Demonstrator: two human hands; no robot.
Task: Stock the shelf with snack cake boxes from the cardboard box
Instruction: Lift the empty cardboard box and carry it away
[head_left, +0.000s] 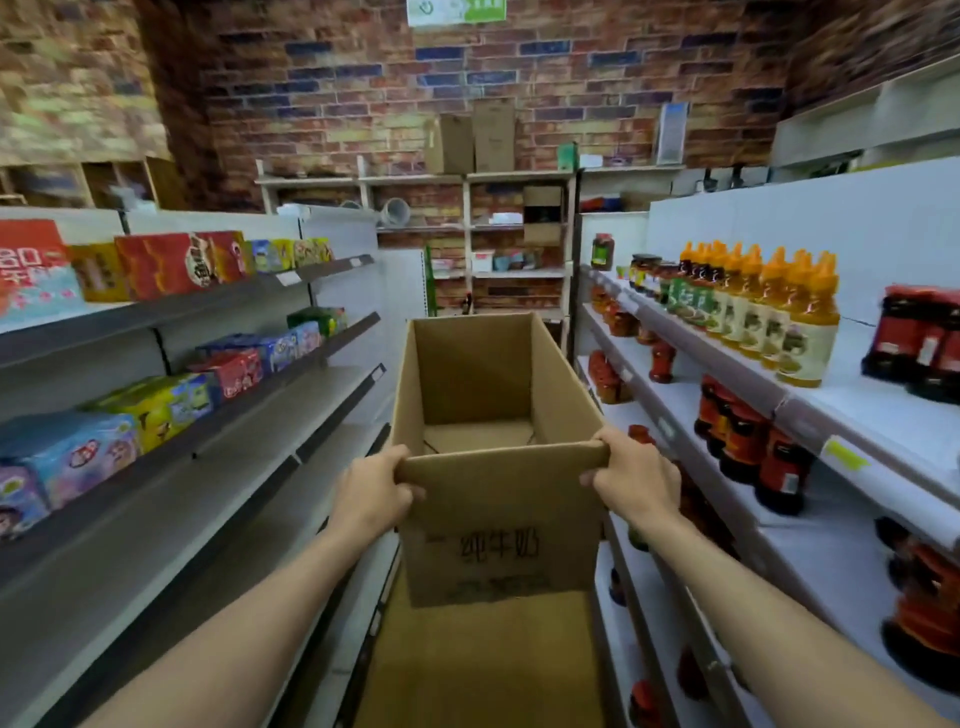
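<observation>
An open brown cardboard box (498, 525) hangs in the aisle in front of me, with dark handwriting on its near wall. Nothing lies on the part of its bottom that shows. My left hand (374, 493) grips the near rim at the left corner, thumb on the outer wall. My right hand (631, 475) grips the same rim at the right corner. Colourful snack cake boxes (156, 402) stand in rows on the grey shelf (218, 467) to my left, over two levels.
White shelves (831, 561) on the right carry orange-capped bottles (769, 312) and red jars (748, 436). A brick wall with a wooden rack (467, 228) closes the aisle's far end. Lower left shelves are bare. Brown floor (483, 670) runs beneath the box.
</observation>
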